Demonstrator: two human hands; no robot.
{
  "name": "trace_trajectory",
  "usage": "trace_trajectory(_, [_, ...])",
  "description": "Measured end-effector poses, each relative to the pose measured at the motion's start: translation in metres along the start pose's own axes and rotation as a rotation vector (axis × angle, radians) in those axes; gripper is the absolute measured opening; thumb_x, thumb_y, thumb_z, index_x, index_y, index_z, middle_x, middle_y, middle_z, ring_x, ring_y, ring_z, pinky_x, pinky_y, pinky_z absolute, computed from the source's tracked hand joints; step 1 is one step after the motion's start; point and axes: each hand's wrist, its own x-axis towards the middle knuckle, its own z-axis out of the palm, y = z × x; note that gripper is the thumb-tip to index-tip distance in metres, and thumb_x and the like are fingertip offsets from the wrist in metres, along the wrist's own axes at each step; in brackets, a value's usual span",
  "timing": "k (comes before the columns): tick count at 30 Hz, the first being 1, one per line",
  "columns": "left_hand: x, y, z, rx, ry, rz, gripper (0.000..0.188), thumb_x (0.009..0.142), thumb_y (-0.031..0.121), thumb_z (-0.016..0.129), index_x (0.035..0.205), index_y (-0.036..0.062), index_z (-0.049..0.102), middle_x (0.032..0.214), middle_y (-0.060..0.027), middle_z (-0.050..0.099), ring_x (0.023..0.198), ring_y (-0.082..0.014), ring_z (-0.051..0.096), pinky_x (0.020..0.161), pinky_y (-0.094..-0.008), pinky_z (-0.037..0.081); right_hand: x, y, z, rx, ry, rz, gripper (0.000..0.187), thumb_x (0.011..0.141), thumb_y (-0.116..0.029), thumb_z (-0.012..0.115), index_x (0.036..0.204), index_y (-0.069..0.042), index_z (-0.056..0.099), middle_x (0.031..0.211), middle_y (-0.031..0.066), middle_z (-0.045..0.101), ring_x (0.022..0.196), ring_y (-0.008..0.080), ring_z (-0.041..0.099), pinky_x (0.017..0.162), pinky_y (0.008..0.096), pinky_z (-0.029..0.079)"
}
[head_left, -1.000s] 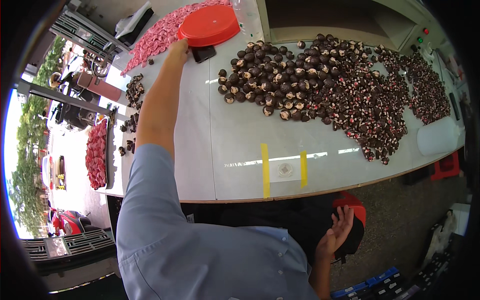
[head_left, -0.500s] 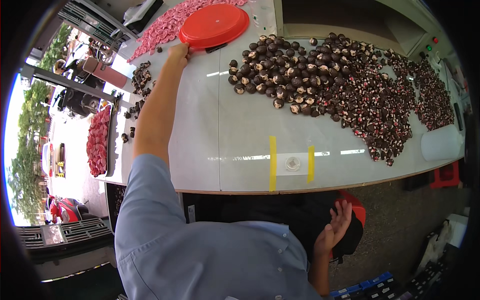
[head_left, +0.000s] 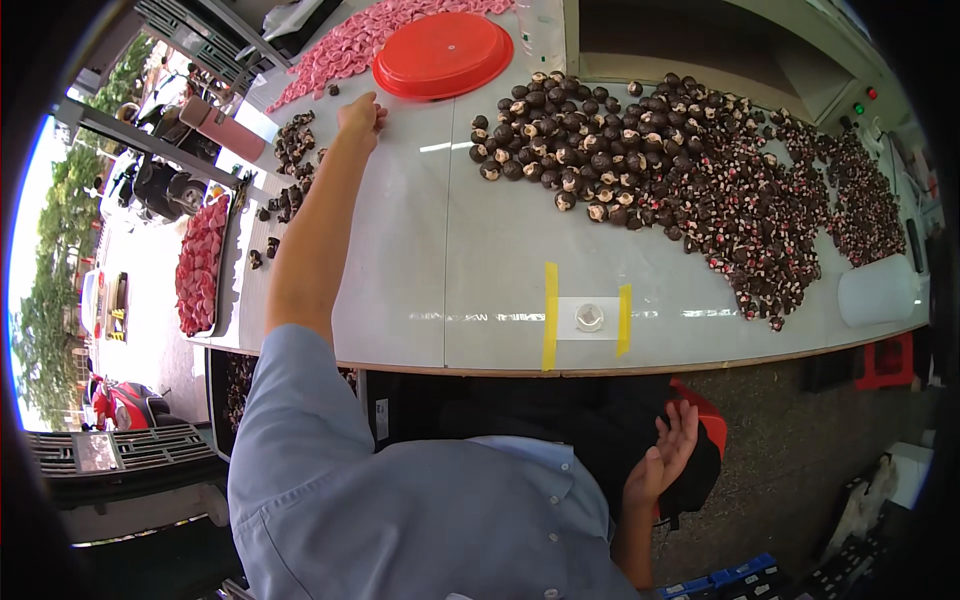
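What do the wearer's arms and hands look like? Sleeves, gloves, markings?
Plain blue-grey short sleeve on the left arm, seamed at the shoulder; forearm bare. Left hand and right hand: no gloves or watch visible. Right sleeve can't be made out.

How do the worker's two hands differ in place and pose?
The left hand is over the table near the red oval tub, while the right hand is short of the table's near edge. The left hand's fingers look partly curled; the right hand is open, fingers loosely extended. Both are bare, and no held object shows in either.
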Motion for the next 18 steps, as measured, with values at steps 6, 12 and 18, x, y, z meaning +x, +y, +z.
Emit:
trace_trajectory(6, [-0.108, -0.002, -0.026, 0.071, -0.166, 0.131, 0.035, 0.103, 0.02, 0.066, 0.132, 0.0008, 0.062, 0.111, -0.007, 0.067, 0.089, -0.0158, 0.064, 0.073, -0.0299, 0.048, 0.001, -0.008, 0.008, -0.034, -0.043, -0.088, 0.083, 0.094, -0.032, 0.066, 0.159, 0.008, 0.036, 0.158, 0.0241, 0.047, 0.139, 0.0341, 0.054, 0.113, 0.0441, 0.042])
trace_trajectory(12, [-0.247, -0.014, -0.042, 0.409, -0.645, 0.431, 0.031, 0.104, 0.017, 0.067, 0.128, -0.0016, 0.068, 0.104, -0.0043, 0.072, 0.091, -0.0093, 0.065, 0.073, -0.0235, 0.047, 0.017, -0.013, 0.008, -0.076, -0.117, -0.32, 0.066, 0.096, -0.025, 0.064, 0.149, 0.011, 0.047, 0.131, 0.0245, 0.062, 0.113, 0.0308, 0.064, 0.098, 0.0421, 0.052])
trace_trajectory(18, [-0.294, -0.038, 0.001, 0.632, -0.783, 0.774, 0.039, 0.092, 0.021, 0.084, 0.117, -0.0018, 0.066, 0.103, -0.0086, 0.07, 0.087, -0.0149, 0.067, 0.076, -0.0316, 0.054, 0.048, -0.035, 0.022, -0.166, -0.206, -0.522, 0.05, 0.095, -0.008, 0.057, 0.141, 0.01, 0.054, 0.115, 0.0203, 0.068, 0.1, 0.0256, 0.065, 0.091, 0.0393, 0.055])
